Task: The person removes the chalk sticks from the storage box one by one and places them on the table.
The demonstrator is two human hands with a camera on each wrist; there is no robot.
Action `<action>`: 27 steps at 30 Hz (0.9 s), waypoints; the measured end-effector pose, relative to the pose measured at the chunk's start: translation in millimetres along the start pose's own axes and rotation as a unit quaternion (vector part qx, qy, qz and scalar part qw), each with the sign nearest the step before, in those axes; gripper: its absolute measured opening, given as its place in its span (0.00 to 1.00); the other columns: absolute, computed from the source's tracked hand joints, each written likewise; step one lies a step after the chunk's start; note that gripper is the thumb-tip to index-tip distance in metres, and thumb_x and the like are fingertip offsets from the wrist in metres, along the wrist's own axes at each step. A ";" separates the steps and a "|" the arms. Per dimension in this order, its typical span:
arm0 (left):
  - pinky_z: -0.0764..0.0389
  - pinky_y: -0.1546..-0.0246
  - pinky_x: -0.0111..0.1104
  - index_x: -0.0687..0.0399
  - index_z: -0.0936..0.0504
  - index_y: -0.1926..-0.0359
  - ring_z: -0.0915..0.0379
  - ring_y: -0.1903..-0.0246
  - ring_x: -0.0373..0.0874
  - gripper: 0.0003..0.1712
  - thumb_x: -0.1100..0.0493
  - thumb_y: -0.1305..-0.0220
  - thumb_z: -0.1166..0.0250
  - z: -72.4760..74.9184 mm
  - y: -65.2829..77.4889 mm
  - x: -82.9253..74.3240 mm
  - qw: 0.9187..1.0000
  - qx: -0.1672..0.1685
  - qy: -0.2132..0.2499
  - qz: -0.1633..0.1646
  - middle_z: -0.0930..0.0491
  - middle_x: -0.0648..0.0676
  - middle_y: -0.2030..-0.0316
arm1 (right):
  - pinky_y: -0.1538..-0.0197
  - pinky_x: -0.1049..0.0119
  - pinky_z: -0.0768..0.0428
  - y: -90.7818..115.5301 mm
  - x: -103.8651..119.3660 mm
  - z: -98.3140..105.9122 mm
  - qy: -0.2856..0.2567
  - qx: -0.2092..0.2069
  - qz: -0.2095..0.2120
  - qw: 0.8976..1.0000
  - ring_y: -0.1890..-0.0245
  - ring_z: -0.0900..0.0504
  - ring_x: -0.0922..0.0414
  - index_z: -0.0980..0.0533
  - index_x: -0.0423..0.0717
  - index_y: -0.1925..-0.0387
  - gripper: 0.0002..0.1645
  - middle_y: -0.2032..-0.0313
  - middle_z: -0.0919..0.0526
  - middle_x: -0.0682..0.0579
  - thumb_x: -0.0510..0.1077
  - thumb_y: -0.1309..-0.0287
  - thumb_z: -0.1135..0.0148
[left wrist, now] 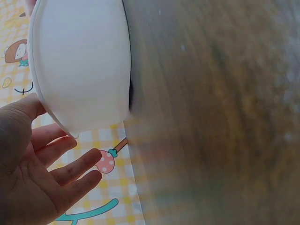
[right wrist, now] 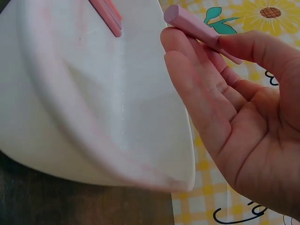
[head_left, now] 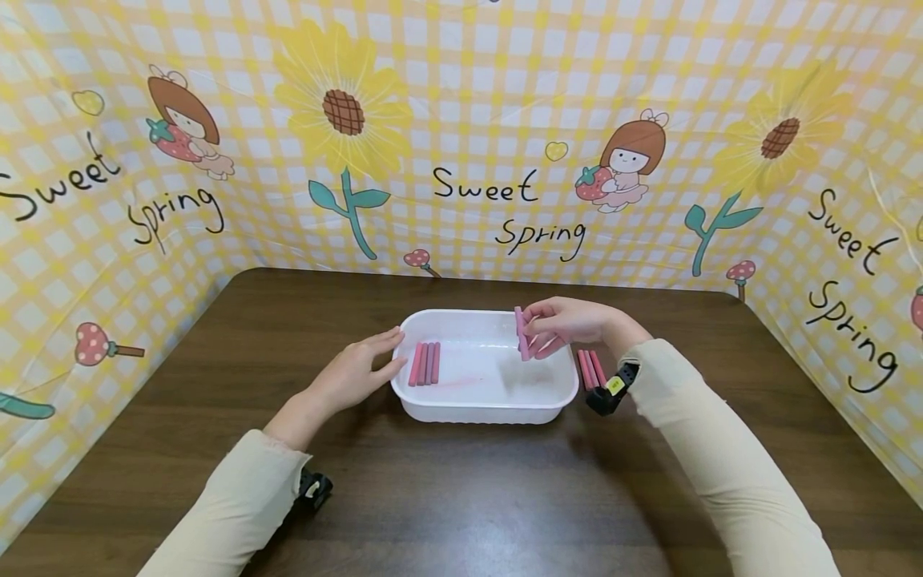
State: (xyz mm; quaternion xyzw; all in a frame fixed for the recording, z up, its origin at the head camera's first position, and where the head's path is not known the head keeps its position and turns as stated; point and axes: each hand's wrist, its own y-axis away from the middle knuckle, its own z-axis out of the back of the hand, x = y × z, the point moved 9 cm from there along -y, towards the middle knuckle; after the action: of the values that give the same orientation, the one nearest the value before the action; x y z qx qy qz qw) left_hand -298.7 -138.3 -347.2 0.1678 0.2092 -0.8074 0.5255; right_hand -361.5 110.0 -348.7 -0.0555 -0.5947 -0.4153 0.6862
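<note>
In the head view, my right hand (head_left: pixel 557 324) pinches a pink chalk stick (head_left: pixel 521 333) between thumb and fingers, above the right part of a white plastic tray (head_left: pixel 483 414). The right wrist view shows that chalk stick (right wrist: pixel 192 23) held near the fingertips, its blunt end pointing out past the tray's edge. My left hand (head_left: pixel 353 373) rests against the tray's left end, fingers fairly straight and spread. Seen from the left wrist, its thumb and fingers touch the rim (left wrist: pixel 51 115). Inside the tray, several pink and mauve chalk sticks (head_left: pixel 425 364) lie side by side at the left.
Just right of the tray, more pink chalk sticks (head_left: pixel 591 369) lie on the brown wooden table (head_left: pixel 447 489), partly behind the right wrist's black camera (head_left: pixel 613 389). Faint pink smears mark the tray's floor. A yellow checked cloth (head_left: pixel 461 104) stands around the table's back and sides.
</note>
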 end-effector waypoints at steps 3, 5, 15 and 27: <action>0.37 0.36 0.53 0.62 0.34 0.35 0.40 0.35 0.59 0.29 0.51 0.32 0.46 0.1 -0.4 -0.5 1.000 0.001 -0.001 -0.001 0.36 0.62 0.34 | 0.48 0.57 0.19 3.8 -3.6 1.9 -0.007 -0.001 0.002 1.000 0.59 0.16 0.55 0.34 0.39 0.51 0.14 0.62 0.16 0.49 0.43 0.34 0.50; 0.37 0.35 0.53 0.62 0.34 0.35 0.40 0.35 0.59 0.29 0.51 0.32 0.46 0.0 -0.7 -0.5 1.000 0.001 0.000 0.000 0.36 0.62 0.34 | 0.48 0.57 0.19 7.0 -5.1 3.0 -0.012 -0.002 0.005 1.000 0.59 0.16 0.55 0.33 0.40 0.51 0.13 0.62 0.16 0.50 0.43 0.34 0.50; 0.37 0.35 0.51 0.61 0.35 0.35 0.41 0.34 0.58 0.30 0.50 0.33 0.45 -0.9 -1.5 0.1 1.000 0.010 0.009 0.008 0.37 0.60 0.33 | 0.50 0.60 0.18 23.9 -14.3 12.8 -0.017 0.001 0.036 0.999 0.60 0.15 0.58 0.34 0.39 0.53 0.12 0.63 0.16 0.52 0.43 0.32 0.52; 0.38 0.35 0.52 0.61 0.35 0.35 0.41 0.34 0.59 0.30 0.50 0.32 0.46 -0.1 0.8 -0.7 1.000 0.005 0.009 0.008 0.38 0.60 0.33 | 0.50 0.55 0.18 42.1 -37.2 28.8 -0.036 -0.029 0.044 0.998 0.62 0.15 0.58 0.35 0.38 0.51 0.13 0.63 0.16 0.52 0.41 0.32 0.52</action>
State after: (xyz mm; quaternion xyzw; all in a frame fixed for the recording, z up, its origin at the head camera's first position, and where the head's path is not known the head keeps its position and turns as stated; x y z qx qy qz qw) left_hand -297.8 -138.0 -347.0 0.1795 0.2083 -0.8027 0.5293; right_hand -355.0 172.5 -355.0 -0.1163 -0.6033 -0.4000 0.6801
